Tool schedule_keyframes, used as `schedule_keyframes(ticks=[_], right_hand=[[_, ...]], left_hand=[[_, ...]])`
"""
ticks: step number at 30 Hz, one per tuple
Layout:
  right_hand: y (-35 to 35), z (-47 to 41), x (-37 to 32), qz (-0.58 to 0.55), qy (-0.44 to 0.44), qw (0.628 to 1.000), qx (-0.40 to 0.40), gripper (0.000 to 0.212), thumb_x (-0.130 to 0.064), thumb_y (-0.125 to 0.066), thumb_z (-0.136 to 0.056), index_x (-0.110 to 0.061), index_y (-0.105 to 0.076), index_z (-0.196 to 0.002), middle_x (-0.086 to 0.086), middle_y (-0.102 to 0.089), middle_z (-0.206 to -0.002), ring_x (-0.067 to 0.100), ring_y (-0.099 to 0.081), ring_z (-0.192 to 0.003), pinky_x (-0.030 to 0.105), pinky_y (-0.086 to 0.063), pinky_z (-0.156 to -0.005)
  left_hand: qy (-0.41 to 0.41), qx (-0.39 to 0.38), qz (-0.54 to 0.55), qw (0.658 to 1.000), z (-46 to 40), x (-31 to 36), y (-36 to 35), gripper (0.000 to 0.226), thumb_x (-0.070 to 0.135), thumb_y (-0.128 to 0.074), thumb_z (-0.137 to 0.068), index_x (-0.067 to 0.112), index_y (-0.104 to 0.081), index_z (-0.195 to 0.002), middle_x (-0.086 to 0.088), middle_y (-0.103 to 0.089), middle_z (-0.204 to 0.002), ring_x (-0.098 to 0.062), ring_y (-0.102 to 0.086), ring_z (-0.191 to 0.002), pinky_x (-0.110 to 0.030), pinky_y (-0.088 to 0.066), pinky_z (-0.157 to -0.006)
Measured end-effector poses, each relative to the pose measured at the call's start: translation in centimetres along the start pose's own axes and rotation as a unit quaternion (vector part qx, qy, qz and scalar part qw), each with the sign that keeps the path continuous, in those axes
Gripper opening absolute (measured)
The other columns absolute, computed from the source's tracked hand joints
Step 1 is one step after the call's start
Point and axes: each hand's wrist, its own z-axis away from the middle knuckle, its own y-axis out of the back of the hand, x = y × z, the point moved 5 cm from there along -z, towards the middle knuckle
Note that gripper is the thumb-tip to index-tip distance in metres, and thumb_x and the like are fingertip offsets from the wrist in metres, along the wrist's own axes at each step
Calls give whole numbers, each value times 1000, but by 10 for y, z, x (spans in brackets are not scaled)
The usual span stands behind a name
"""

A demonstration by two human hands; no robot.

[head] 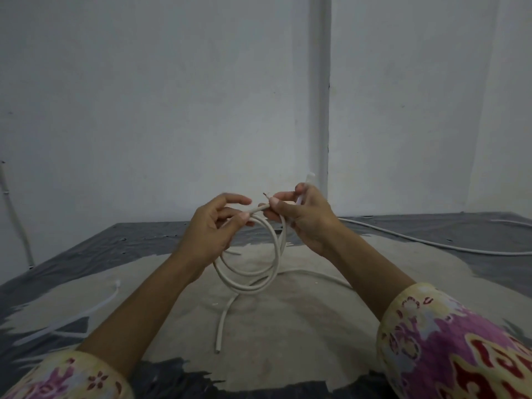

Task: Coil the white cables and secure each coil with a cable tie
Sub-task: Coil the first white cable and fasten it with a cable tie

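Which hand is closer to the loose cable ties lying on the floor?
Left. The left hand holds the cable coil above and right of the cable ties; the right hand is farther right.

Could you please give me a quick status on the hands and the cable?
Left hand and right hand both pinching white cable. Coil looped, untied. Cable ties lying left. Nothing in the way.

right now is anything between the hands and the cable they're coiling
No. Both hands already hold the coiled cable: the left hand grips the loops, the right hand pinches the cable's end. The right hand also holds what looks like a cable tie, so nothing visible blocks tying.
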Motion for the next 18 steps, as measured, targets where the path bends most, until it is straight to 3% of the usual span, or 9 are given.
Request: schedule_keyframes(ticks=[3,6,8,10,12,15,18], right_hand=[[1,0,2,-54,-16,998,-10,34,11,-54,-85,-15,-32,-86,11,-65,-66,19,-72,-63,24,-60,-61],[1,2,6,15,-43,998,-33,33,8,-57,-84,-15,-33,-87,5,-69,-60,18,-72,-67,30,-58,-71],[0,2,7,26,-59,997,-47,32,5,-58,-85,-15,-34,-86,5,-71,-61,18,-72,-68,31,-57,-77],[-1,2,8,17,-75,996,-52,31,4,-58,-85,-16,-34,-84,7,-72,-62,17,-71,-64,26,-58,-71],[1,1,10,13,-90,995,-36,33,6,-57,-85,-16,-34,-83,7,-70,-61,14,-68,-55,20,-56,-59],[1,0,14,12,-122,992,-1,34,10,-55,-86,-16,-34,-79,10,-62,-63,12,-65,-47,18,-54,-47],[-4,2,17,15,-141,990,12,38,16,-49,-86,-16,-31,-77,17,-55,-70,14,-64,-42,21,-54,-42]], left_hand=[[-15,-27,-8,999,0,2,-1,12,12,-55,-89,17,-59,-99,0,-72,-78,-1,-39,-44,-14,-32,-44],[-21,-49,-39,998,2,2,-10,23,9,-54,-90,15,-55,-112,-4,-69,-80,4,-51,-49,-7,-36,-47],[-32,-42,-55,997,2,0,-12,33,10,-54,-90,22,-52,-120,-5,-69,-84,3,-60,-63,-7,-43,-56],[-55,-22,-87,994,0,-1,-10,32,12,-56,-89,23,-57,-120,-6,-71,-92,-7,-66,-83,-16,-53,-68],[-86,3,-135,987,-1,-1,-9,22,13,-58,-88,16,-67,-108,-4,-72,-96,-15,-67,-90,-24,-55,-73],[-109,19,-160,981,0,1,-10,20,14,-58,-88,19,-66,-106,-3,-68,-86,-7,-61,-72,-11,-48,-59],[-148,2,-175,973,1,5,-12,21,22,-53,-89,26,-66,-105,-1,-69,-92,-3,-62,-83,-7,-46,-70]])
